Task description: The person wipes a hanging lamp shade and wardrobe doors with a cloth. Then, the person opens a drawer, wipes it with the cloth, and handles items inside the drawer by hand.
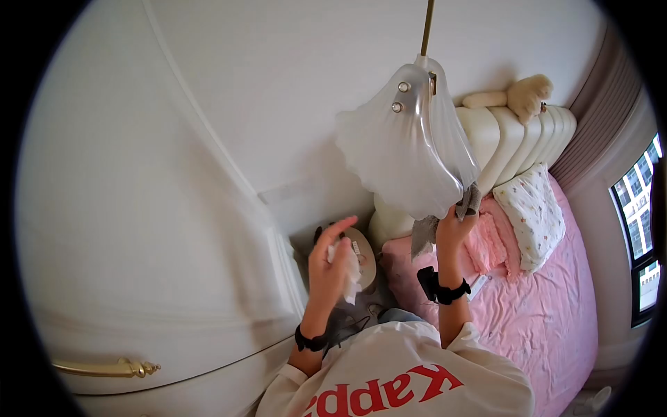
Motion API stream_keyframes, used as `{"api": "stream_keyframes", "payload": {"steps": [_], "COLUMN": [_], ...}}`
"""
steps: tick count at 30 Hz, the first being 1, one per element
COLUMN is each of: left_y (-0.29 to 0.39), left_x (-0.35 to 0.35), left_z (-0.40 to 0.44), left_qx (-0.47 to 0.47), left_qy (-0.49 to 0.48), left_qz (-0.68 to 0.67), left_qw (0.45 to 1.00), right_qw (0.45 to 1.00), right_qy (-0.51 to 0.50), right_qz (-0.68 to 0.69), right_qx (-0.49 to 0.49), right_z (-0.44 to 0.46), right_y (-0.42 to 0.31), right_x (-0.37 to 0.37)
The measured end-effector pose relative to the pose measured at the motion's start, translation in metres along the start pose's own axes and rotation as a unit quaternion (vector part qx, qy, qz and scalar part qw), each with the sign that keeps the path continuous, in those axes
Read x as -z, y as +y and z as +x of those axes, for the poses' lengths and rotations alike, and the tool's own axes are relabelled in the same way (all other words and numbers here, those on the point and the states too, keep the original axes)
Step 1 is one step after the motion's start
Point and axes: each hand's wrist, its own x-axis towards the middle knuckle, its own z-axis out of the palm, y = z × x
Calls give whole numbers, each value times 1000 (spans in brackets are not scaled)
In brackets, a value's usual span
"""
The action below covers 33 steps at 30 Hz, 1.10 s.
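Lampshade (410,142) hangs from a rod (427,28); likely stiff and fragile, best steadied by its lower rim. At that rim, right hand (455,226) grips grey cloth (424,236); below it, left hand (328,267) holds white tissue (352,276), index finger extended.

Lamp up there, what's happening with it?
A person's right hand holds a gray cloth at the lower edge of the hanging lamp. The left hand, lower down and away from the lamp, holds a white tissue. A pink bed stands behind.
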Motion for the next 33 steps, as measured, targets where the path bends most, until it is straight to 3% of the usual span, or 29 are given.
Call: {"api": "stream_keyframes", "payload": {"steps": [2, 5, 12, 15, 17, 20, 22, 26, 27, 29, 32, 33], "left_y": [7, 5, 8, -3, -8, -10, -22, -40, -39, -30, -4, 10], "left_x": [11, 19, 6, 7, 11, 14, 19, 19, 14, 7, 16, 11], "left_z": [16, 38, 55, 62, 61, 57, 55, 55, 54, 50, 40, 35], "left_qx": [-27, -89, -54, -14, 27, 7, -17, -73, -107, -185, -111, -118], "left_qy": [74, 84, 47, 57, 51, 52, 58, 62, 83, 136, 7, 20], "left_qz": [-6, 20, -44, -64, -70, -25, -8, -58, -60, -31, -44, -49], "left_qw": [997, 992, 996, 996, 996, 998, 998, 994, 989, 973, 993, 992], "right_qw": [997, 991, 963, 969, 964, 954, 926, 920, 926, 890, 900, 893], "right_qy": [-37, -38, -106, -125, -125, -142, -136, -59, -23, -10, -31, -23], "right_qz": [34, 76, 141, 116, 109, 138, 165, 264, 243, 295, 333, 348], "right_qx": [-62, -100, -204, -177, -209, -225, -312, -284, -287, -348, -280, -285], "right_z": [2, 4, 18, 18, 14, 13, 12, 7, 4, 17, 30, 33], "right_y": [11, 25, 17, 43, 54, 47, 43, 68, 102, 39, -14, -15], "right_x": [5, 4, 9, 10, 9, 6, 5, 1, 3, 6, 4, -1]}}
